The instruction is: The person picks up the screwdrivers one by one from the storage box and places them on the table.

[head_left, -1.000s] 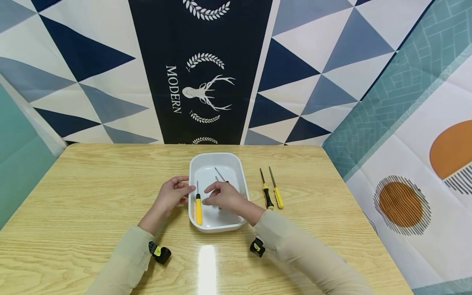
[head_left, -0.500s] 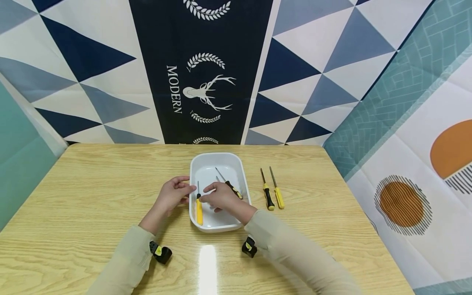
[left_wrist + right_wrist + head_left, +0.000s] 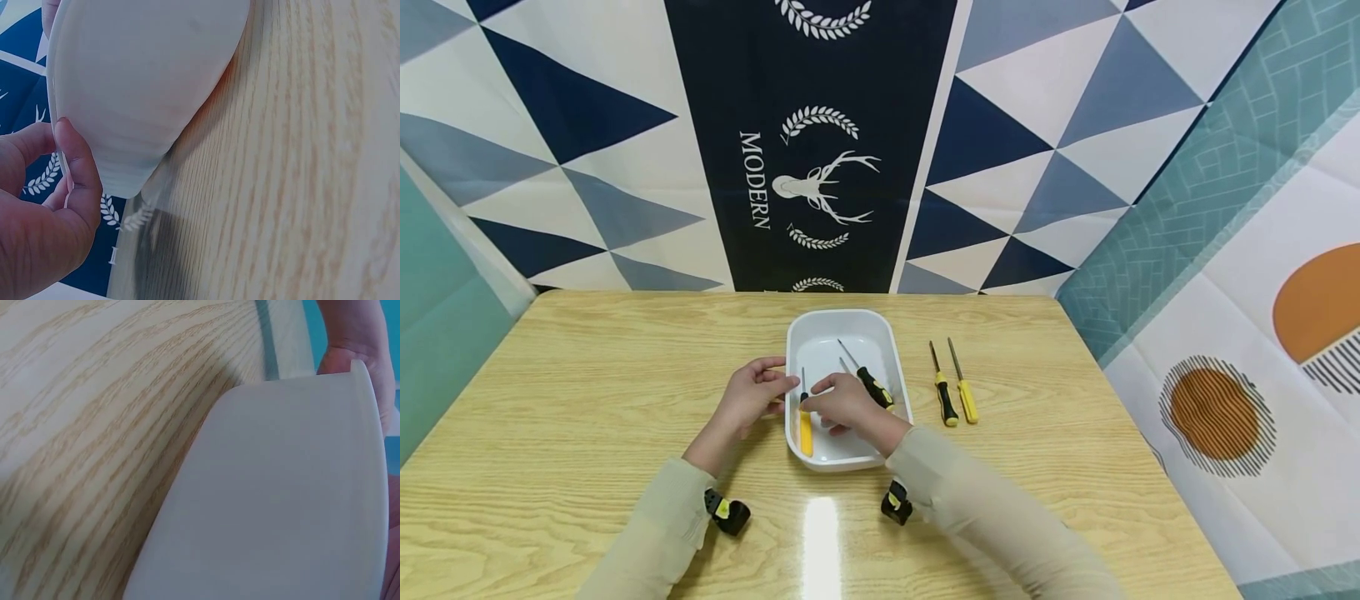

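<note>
A white plastic tub (image 3: 891,354) stands on the table. At its left rim my left hand (image 3: 748,393) pinches the wall, thumb inside; the left wrist view shows the left hand (image 3: 59,206) gripping that rim. Inside along the left wall lies a yellow screwdriver (image 3: 806,435) with a black collar. My right hand (image 3: 850,406) reaches into the tub, its fingertips pinching the screwdriver near the collar. A black-and-yellow screwdriver (image 3: 874,387) lies slanted behind the right hand. Beside it another thin metal shaft (image 3: 844,365) shows, its handle hidden under that hand.
Right of the tub, a black-and-yellow screwdriver (image 3: 946,400) and a yellow screwdriver (image 3: 967,402) lie side by side on the wooden table (image 3: 625,358). A patterned cloth backdrop (image 3: 816,258) rises behind the table's far edge.
My right hand has moved left and slightly down onto the yellow screwdriver, its fingers coming together there. More of the black-and-yellow screwdriver in the tub shows. The left hand has stayed on the rim.
</note>
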Action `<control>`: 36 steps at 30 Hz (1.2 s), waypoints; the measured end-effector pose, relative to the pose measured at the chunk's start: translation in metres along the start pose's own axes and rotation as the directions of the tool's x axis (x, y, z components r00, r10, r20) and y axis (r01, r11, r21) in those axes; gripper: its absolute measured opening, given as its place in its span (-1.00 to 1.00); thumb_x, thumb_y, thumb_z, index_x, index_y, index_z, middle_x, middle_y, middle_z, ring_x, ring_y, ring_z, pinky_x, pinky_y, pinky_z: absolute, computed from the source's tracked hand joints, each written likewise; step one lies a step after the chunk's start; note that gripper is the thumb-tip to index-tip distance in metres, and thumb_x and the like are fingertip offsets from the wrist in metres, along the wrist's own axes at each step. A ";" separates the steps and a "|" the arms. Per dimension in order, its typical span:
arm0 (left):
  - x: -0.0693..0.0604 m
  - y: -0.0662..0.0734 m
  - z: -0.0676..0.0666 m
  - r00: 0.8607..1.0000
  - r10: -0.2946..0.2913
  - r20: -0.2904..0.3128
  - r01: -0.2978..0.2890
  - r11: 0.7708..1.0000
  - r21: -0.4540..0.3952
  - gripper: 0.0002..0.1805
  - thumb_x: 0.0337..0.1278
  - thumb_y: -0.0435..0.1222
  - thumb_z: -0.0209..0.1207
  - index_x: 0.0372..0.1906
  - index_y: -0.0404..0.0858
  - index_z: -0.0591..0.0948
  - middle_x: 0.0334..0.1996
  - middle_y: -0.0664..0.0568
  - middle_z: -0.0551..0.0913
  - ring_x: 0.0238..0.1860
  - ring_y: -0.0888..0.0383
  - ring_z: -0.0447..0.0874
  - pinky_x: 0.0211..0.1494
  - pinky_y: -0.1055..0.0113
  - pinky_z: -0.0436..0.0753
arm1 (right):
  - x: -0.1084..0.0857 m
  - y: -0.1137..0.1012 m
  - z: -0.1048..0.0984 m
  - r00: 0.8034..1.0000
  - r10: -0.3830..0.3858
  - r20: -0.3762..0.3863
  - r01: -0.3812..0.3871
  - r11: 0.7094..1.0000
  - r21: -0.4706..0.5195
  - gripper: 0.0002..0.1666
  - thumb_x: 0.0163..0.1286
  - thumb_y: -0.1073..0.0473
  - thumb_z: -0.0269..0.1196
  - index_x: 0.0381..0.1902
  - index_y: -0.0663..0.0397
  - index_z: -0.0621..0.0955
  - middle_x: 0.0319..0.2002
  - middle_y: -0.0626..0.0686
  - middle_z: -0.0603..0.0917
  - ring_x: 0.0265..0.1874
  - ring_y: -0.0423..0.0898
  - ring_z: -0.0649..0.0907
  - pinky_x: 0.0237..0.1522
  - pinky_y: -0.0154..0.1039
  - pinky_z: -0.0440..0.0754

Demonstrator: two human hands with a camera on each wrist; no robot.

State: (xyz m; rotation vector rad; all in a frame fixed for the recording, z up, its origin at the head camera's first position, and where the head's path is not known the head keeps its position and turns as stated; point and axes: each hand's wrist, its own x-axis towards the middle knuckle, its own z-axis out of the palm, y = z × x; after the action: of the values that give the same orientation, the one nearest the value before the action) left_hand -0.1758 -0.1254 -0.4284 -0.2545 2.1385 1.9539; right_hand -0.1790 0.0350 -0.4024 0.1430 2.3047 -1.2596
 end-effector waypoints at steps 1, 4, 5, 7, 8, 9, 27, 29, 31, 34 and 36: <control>0.000 0.000 0.000 1.000 0.000 0.000 0.000 1.000 0.000 -0.46 0.17 -0.32 0.18 0.25 -0.29 0.34 -0.23 0.00 0.47 -0.48 0.27 0.51 -0.37 0.47 0.66 | 0.000 0.000 0.001 1.000 0.002 -0.001 -0.002 1.000 0.002 -0.59 0.10 0.09 0.36 -0.10 0.09 0.56 -0.33 0.05 0.59 -0.49 -0.10 0.59 -0.50 -0.25 0.64; 0.000 0.001 0.000 1.000 0.000 0.001 0.000 1.000 0.003 -0.46 0.17 -0.32 0.18 0.26 -0.29 0.34 -0.23 0.00 0.47 -0.48 0.27 0.51 -0.37 0.47 0.66 | 0.001 0.001 0.002 1.000 0.008 -0.007 -0.008 1.000 0.009 -0.59 0.11 0.08 0.35 -0.11 0.10 0.55 -0.34 0.06 0.59 -0.51 -0.11 0.58 -0.51 -0.26 0.64; 0.000 0.001 0.000 1.000 0.000 0.002 0.000 1.000 0.004 -0.46 0.18 -0.32 0.18 0.26 -0.29 0.34 -0.22 0.00 0.47 -0.49 0.27 0.51 -0.37 0.47 0.66 | 0.001 0.002 0.003 1.000 0.010 -0.010 -0.010 1.000 0.011 -0.60 0.11 0.08 0.35 -0.11 0.11 0.55 -0.35 0.06 0.58 -0.51 -0.11 0.58 -0.51 -0.27 0.63; 0.000 0.001 0.000 1.000 -0.001 0.003 0.001 1.000 0.005 -0.46 0.18 -0.32 0.18 0.26 -0.29 0.35 -0.22 -0.01 0.48 -0.49 0.27 0.51 -0.37 0.47 0.66 | 0.002 0.002 0.003 1.000 0.008 -0.016 -0.008 1.000 0.022 -0.60 0.11 0.09 0.35 -0.12 0.12 0.54 -0.38 0.06 0.57 -0.54 -0.11 0.57 -0.51 -0.26 0.64; 0.000 0.001 0.000 1.000 -0.001 0.002 0.001 1.000 0.005 -0.46 0.17 -0.32 0.18 0.26 -0.29 0.35 -0.22 -0.01 0.48 -0.50 0.27 0.51 -0.37 0.46 0.66 | 0.002 0.002 0.004 1.000 0.008 -0.017 -0.008 1.000 0.030 -0.60 0.11 0.09 0.35 -0.12 0.12 0.54 -0.39 0.06 0.57 -0.54 -0.11 0.57 -0.51 -0.26 0.64; 0.000 0.001 0.000 1.000 -0.002 0.002 0.002 1.000 0.006 -0.46 0.17 -0.31 0.18 0.26 -0.28 0.35 -0.22 -0.01 0.48 -0.50 0.27 0.51 -0.37 0.46 0.66 | 0.002 0.002 0.004 1.000 0.008 -0.019 -0.007 0.999 0.036 -0.61 0.12 0.09 0.34 -0.13 0.13 0.54 -0.39 0.06 0.56 -0.54 -0.11 0.57 -0.50 -0.26 0.64; -0.002 0.001 -0.001 1.000 -0.007 0.010 0.007 1.000 -0.002 -0.46 0.19 -0.32 0.17 0.26 -0.29 0.33 -0.20 0.00 0.47 -0.47 0.28 0.51 -0.37 0.49 0.65 | 0.003 0.003 0.015 1.000 0.000 -0.006 0.000 0.998 0.065 -0.61 0.16 0.10 0.31 -0.12 0.21 0.51 -0.42 0.03 0.51 -0.62 -0.13 0.56 -0.60 -0.34 0.61; -0.002 0.001 -0.001 1.000 -0.006 0.009 0.006 1.000 -0.005 -0.46 0.19 -0.32 0.17 0.26 -0.30 0.34 -0.20 0.00 0.47 -0.47 0.28 0.51 -0.37 0.49 0.65 | 0.003 0.002 0.016 1.000 -0.004 -0.017 0.005 0.998 0.055 -0.59 0.16 0.12 0.31 -0.10 0.22 0.51 -0.43 0.03 0.52 -0.64 -0.14 0.56 -0.60 -0.34 0.62; -0.002 0.001 -0.001 1.000 -0.005 0.010 0.005 1.000 -0.004 -0.46 0.19 -0.32 0.16 0.26 -0.30 0.33 -0.20 0.00 0.47 -0.47 0.28 0.51 -0.37 0.49 0.65 | 0.003 0.002 0.017 1.000 -0.006 -0.029 0.007 0.999 0.039 -0.59 0.14 0.16 0.31 -0.08 0.24 0.51 -0.44 0.04 0.54 -0.66 -0.15 0.56 -0.61 -0.34 0.62; -0.001 0.001 -0.001 1.000 -0.005 0.006 0.005 1.000 0.001 -0.47 0.19 -0.31 0.17 0.26 -0.30 0.34 -0.20 -0.01 0.48 -0.47 0.28 0.52 -0.37 0.49 0.65 | 0.005 0.002 0.019 0.999 -0.007 -0.038 0.008 1.000 0.010 -0.58 0.11 0.22 0.32 -0.07 0.26 0.52 -0.45 0.05 0.56 -0.68 -0.15 0.56 -0.63 -0.36 0.62; -0.001 0.002 -0.001 1.000 -0.008 0.004 0.008 1.000 0.005 -0.47 0.19 -0.31 0.17 0.26 -0.30 0.34 -0.20 -0.01 0.48 -0.47 0.28 0.52 -0.38 0.49 0.65 | 0.006 0.002 0.019 0.999 -0.006 -0.043 0.005 1.000 -0.009 -0.57 0.09 0.25 0.32 -0.07 0.26 0.53 -0.45 0.05 0.57 -0.68 -0.16 0.56 -0.63 -0.37 0.61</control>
State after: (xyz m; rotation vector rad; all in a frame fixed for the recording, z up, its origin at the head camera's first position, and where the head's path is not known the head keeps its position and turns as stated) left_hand -0.1752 -0.1261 -0.4263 -0.2572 2.1369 1.9427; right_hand -0.1762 0.0196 -0.4150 0.1626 2.3486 -1.2606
